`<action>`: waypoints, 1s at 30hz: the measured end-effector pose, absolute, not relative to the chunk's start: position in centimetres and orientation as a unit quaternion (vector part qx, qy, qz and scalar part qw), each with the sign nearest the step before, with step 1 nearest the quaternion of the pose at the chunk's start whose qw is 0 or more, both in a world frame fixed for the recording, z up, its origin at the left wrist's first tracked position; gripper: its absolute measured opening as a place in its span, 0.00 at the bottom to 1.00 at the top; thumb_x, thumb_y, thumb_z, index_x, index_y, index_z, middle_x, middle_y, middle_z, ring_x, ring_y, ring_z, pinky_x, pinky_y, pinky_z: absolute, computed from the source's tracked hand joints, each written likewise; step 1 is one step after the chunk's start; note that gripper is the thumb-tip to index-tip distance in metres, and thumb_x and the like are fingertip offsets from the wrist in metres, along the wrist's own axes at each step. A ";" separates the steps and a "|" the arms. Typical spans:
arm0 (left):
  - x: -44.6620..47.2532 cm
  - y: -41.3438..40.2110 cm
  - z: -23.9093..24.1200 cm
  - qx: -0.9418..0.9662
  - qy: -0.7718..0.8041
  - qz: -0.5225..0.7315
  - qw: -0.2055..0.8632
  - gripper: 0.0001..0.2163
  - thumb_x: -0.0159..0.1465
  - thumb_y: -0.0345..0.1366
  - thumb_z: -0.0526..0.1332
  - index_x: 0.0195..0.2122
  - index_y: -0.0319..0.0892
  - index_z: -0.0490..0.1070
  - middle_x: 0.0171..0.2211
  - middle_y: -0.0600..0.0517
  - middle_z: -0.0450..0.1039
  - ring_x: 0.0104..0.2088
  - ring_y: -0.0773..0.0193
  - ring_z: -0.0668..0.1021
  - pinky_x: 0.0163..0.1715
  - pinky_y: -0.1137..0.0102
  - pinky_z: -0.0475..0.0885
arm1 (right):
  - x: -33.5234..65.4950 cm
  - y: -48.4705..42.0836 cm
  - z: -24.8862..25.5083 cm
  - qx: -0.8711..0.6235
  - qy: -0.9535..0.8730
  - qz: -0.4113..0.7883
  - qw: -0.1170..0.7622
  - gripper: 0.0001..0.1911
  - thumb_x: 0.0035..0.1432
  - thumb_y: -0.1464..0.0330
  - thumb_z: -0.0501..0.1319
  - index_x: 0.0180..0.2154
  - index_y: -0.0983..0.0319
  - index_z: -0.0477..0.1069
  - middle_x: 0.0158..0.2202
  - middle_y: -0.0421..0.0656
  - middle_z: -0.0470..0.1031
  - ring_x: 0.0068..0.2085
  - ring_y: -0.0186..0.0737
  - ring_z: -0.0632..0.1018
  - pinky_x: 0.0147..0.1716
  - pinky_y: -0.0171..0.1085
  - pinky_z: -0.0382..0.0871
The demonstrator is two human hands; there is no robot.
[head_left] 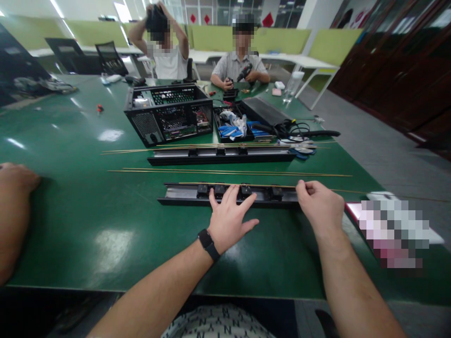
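My left hand [231, 206], with a dark watch on its wrist, rests with fingers spread on a black channel-shaped rail [183, 193]. Several small black blocks [275, 193] sit inside that rail, some partly covered by the hand. Over the rail's right end, my right hand [319, 202] pinches a thin brass-coloured rod [273, 186]. This rod runs along the rail's far edge and sticks out to the right past the hand. Beyond the rail lie more thin rods [225, 172] and a second black rail [221, 158] with similar blocks.
An open computer case [169, 115] stands behind the rails. Beside it are a black tray [234, 137] with blue-and-white gloves and some tangled black cables [299, 129]. Another person's arm [14, 211] rests at left. Across the green table [70, 197], one of two people holds a power drill [244, 72].
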State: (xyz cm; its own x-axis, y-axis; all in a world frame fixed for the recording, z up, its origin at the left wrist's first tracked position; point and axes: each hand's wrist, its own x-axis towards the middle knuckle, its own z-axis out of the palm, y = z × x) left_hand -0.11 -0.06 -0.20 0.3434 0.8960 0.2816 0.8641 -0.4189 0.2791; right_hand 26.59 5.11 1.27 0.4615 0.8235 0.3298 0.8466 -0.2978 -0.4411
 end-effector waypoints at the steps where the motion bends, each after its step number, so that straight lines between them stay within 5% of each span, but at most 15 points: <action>1: -0.1 -0.1 -0.2 0.819 0.538 0.198 0.040 0.30 0.68 0.54 0.70 0.70 0.59 0.69 0.74 0.36 0.63 0.75 0.40 0.65 0.69 0.22 0.50 | 26.5 5.1 1.3 -0.803 -0.520 -0.017 0.290 0.19 0.65 0.52 0.61 0.35 0.57 0.83 0.30 0.45 0.82 0.33 0.47 0.77 0.34 0.42 0.61; 30: -0.2 -0.1 0.0 0.819 0.538 0.194 0.046 0.29 0.69 0.54 0.69 0.70 0.60 0.69 0.75 0.36 0.63 0.75 0.40 0.65 0.69 0.22 0.48 | 26.5 5.0 1.5 -0.801 -0.524 -0.014 0.289 0.19 0.65 0.51 0.60 0.37 0.56 0.83 0.32 0.45 0.83 0.35 0.48 0.79 0.35 0.43 0.62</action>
State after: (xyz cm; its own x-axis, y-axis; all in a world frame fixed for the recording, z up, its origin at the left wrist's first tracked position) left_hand -0.17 -0.13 -0.04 0.3458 0.8991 0.2683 0.8631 -0.4170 0.2850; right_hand 26.48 4.96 1.49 0.4502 0.8315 0.3256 0.8479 -0.2837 -0.4478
